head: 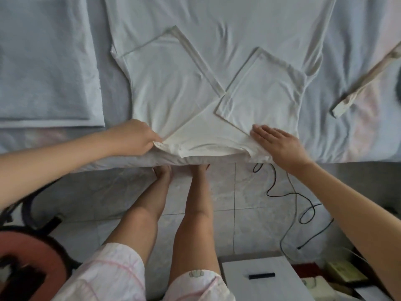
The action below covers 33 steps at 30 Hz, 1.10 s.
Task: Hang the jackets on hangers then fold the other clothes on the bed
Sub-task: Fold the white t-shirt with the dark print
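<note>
Left grip (138, 137) is curled, fingers & thumb pinching the collar/shoulder edge of the white tee (217, 29). Right grip (280, 144) lies flat with fingers straight, pressing the opp. shoulder and holding nothing. The tee is spread on the bed (347, 61), its neck end at the near edge betw. the two grips and its body running away ahead of them. Both sleeves are turned in over the chest: left-side sleeve (165, 68) just beyond the left grip, right-side sleeve (262, 90) just beyond the right grip. Fabric looks thin, soft and very light, prob. a bit slippery on the sheet. It has no stiffness, so I expect it to sag & crease wherever it isn't supported. I'd take it at both shoulder corners, pinching thru all layers, and keep it taut betw. the grips while bringing the near end fwd. A folded pile (43, 61) lies well off to the left of the left grip. A beige strap (366, 81) lies off to the right of the right grip.
</note>
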Each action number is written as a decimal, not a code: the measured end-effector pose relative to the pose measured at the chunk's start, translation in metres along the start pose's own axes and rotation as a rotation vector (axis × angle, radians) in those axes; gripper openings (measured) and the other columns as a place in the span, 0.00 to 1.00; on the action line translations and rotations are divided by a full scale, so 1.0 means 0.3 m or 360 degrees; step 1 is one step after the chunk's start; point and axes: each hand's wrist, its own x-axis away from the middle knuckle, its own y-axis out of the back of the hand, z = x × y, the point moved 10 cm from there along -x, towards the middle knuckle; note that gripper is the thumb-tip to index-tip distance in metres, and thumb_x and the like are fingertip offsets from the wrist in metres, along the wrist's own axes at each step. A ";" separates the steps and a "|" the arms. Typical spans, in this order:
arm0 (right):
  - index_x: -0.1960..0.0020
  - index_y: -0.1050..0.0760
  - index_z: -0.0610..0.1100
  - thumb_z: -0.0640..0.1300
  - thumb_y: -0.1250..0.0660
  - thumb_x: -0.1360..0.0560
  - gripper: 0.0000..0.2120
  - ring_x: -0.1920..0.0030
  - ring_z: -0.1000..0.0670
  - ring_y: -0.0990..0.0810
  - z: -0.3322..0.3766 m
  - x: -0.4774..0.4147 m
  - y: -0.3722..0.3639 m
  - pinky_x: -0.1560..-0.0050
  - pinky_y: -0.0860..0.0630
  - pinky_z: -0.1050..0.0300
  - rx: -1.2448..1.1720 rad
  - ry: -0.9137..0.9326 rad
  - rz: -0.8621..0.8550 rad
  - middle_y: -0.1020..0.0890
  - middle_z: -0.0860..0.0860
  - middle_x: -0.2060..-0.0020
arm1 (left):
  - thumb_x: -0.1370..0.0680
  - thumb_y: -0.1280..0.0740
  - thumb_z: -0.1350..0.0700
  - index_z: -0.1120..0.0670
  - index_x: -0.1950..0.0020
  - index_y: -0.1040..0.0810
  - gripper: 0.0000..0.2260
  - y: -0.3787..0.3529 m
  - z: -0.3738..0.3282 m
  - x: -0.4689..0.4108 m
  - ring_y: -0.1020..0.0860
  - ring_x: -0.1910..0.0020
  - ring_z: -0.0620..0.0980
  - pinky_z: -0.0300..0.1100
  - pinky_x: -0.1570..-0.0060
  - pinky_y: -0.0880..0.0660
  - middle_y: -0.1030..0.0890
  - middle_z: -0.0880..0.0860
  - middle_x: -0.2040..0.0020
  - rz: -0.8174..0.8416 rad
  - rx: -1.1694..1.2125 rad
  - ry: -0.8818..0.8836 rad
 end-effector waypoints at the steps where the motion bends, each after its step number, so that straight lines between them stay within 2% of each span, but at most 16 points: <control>1: 0.34 0.26 0.40 0.30 0.47 0.34 0.30 0.43 0.42 0.19 -0.002 -0.016 0.043 0.49 0.21 0.49 -0.0126 -0.0100 -0.0034 0.21 0.43 0.39 | 0.23 0.45 0.59 0.55 0.43 0.18 0.17 -0.001 0.029 -0.012 0.21 0.49 0.57 0.43 0.52 0.27 0.17 0.57 0.48 0.0181 0.0106 0.0143; 2: 0.37 0.23 0.43 0.27 0.44 0.33 0.28 0.48 0.41 0.17 -0.024 -0.031 0.078 0.55 0.21 0.52 -0.0233 -0.0260 0.0041 0.18 0.43 0.45 | 0.24 0.44 0.58 0.58 0.47 0.18 0.16 0.006 0.038 -0.030 0.21 0.50 0.55 0.42 0.52 0.29 0.17 0.56 0.51 0.0333 0.0241 0.0215; 4: 0.49 0.18 0.43 0.28 0.41 0.30 0.19 0.54 0.40 0.20 -0.067 -0.040 0.074 0.63 0.30 0.58 -0.0353 -0.0609 0.0460 0.18 0.43 0.60 | 0.31 0.43 0.56 0.61 0.65 0.22 0.13 0.016 0.025 -0.045 0.26 0.65 0.48 0.45 0.60 0.32 0.22 0.55 0.67 0.0599 0.0554 0.0226; 6: 0.70 0.30 0.42 0.29 0.42 0.30 0.14 0.64 0.44 0.27 -0.036 -0.041 0.066 0.70 0.36 0.59 -0.0509 -0.0591 0.0838 0.29 0.49 0.73 | 0.41 0.44 0.57 0.53 0.76 0.34 0.04 -0.003 -0.004 -0.021 0.37 0.74 0.44 0.43 0.69 0.39 0.35 0.47 0.78 0.0910 0.0742 0.0272; 8: 0.73 0.37 0.46 0.31 0.44 0.29 0.18 0.70 0.51 0.32 0.042 -0.008 0.067 0.72 0.37 0.64 -0.0649 -0.0456 0.1220 0.33 0.52 0.75 | 0.44 0.43 0.59 0.53 0.81 0.36 0.06 -0.056 -0.043 0.045 0.39 0.76 0.45 0.40 0.73 0.44 0.38 0.45 0.81 0.1236 0.0829 0.0329; 12: 0.67 0.31 0.53 0.32 0.44 0.28 0.17 0.65 0.55 0.31 0.182 0.118 0.030 0.62 0.33 0.62 -0.0775 -0.0286 0.1892 0.27 0.55 0.64 | 0.43 0.41 0.63 0.52 0.81 0.31 0.08 -0.128 -0.152 0.205 0.37 0.79 0.43 0.36 0.77 0.42 0.36 0.46 0.80 0.1894 0.0962 0.0315; 14: 0.72 0.31 0.54 0.33 0.42 0.29 0.19 0.66 0.56 0.31 0.192 0.140 0.004 0.63 0.33 0.63 -0.0763 -0.0257 0.1988 0.26 0.59 0.72 | 0.41 0.40 0.64 0.52 0.78 0.28 0.09 -0.118 -0.174 0.250 0.33 0.78 0.42 0.34 0.78 0.38 0.32 0.46 0.79 0.2014 0.1073 0.0266; 16: 0.79 0.29 0.55 0.35 0.39 0.30 0.23 0.70 0.58 0.34 0.156 0.121 0.022 0.67 0.36 0.67 -0.0779 -0.0293 0.1920 0.29 0.61 0.81 | 0.39 0.38 0.64 0.52 0.73 0.20 0.11 -0.076 -0.146 0.215 0.27 0.75 0.41 0.33 0.74 0.31 0.25 0.46 0.75 0.1819 0.1252 0.0318; 19: 0.74 0.23 0.58 0.34 0.37 0.31 0.22 0.72 0.59 0.33 0.014 -0.017 0.087 0.69 0.36 0.68 -0.0915 -0.0453 0.1531 0.27 0.60 0.79 | 0.41 0.36 0.64 0.56 0.67 0.16 0.10 0.071 0.075 0.088 0.22 0.71 0.44 0.34 0.72 0.26 0.20 0.52 0.69 0.1081 0.1509 0.0681; 21: 0.61 0.18 0.45 0.33 0.35 0.29 0.10 0.68 0.56 0.30 -0.150 -0.163 0.189 0.68 0.35 0.66 -0.1016 -0.0613 0.1077 0.25 0.54 0.71 | 0.46 0.33 0.62 0.58 0.64 0.18 0.12 0.249 0.289 0.010 0.23 0.68 0.47 0.35 0.71 0.29 0.20 0.54 0.67 0.0522 0.1555 0.0850; 23: 0.57 0.22 0.34 0.31 0.33 0.28 0.01 0.62 0.49 0.29 -0.322 -0.284 0.316 0.68 0.35 0.66 -0.1106 -0.0755 0.0615 0.25 0.46 0.66 | 0.49 0.31 0.57 0.59 0.62 0.22 0.17 0.423 0.433 -0.048 0.26 0.65 0.49 0.37 0.68 0.32 0.23 0.55 0.64 0.0108 0.1589 0.0895; 26: 0.59 0.24 0.36 0.30 0.34 0.28 0.04 0.60 0.48 0.31 -0.508 -0.434 0.487 0.71 0.35 0.67 -0.1119 -0.0845 0.0183 0.27 0.44 0.65 | 0.31 0.33 0.65 0.58 0.60 0.24 0.03 0.639 0.549 -0.152 0.23 0.68 0.43 0.31 0.69 0.26 0.21 0.49 0.68 -0.0334 0.1701 0.0827; 27: 0.58 0.24 0.36 0.29 0.34 0.28 0.04 0.60 0.47 0.31 -0.569 -0.482 0.535 0.72 0.36 0.68 -0.1099 -0.0871 0.0060 0.27 0.44 0.65 | 0.26 0.37 0.68 0.58 0.59 0.23 0.07 0.705 0.581 -0.199 0.22 0.69 0.40 0.29 0.68 0.25 0.20 0.48 0.68 -0.0475 0.1692 0.0805; 29: 0.54 0.22 0.36 0.30 0.34 0.29 0.05 0.60 0.47 0.30 -0.658 -0.562 0.587 0.74 0.37 0.67 -0.1052 -0.0952 -0.0172 0.27 0.42 0.64 | 0.24 0.39 0.70 0.60 0.52 0.22 0.08 0.783 0.655 -0.268 0.22 0.70 0.37 0.29 0.66 0.25 0.19 0.51 0.63 -0.0737 0.1622 0.0823; 31: 0.49 0.21 0.39 0.33 0.33 0.28 0.09 0.59 0.47 0.28 -0.714 -0.602 0.574 0.67 0.31 0.62 -0.1117 -0.1096 -0.0332 0.25 0.42 0.60 | 0.24 0.34 0.66 0.59 0.44 0.22 0.10 0.822 0.701 -0.319 0.22 0.65 0.39 0.31 0.62 0.26 0.20 0.54 0.56 -0.0951 0.1421 0.0847; 33: 0.47 0.21 0.44 0.42 0.31 0.27 0.09 0.57 0.48 0.25 -0.759 -0.611 0.517 0.60 0.27 0.57 -0.1232 -0.1292 -0.0460 0.21 0.45 0.57 | 0.26 0.29 0.60 0.54 0.47 0.22 0.09 0.818 0.719 -0.362 0.24 0.58 0.43 0.31 0.60 0.30 0.21 0.52 0.54 -0.1102 0.1351 0.0872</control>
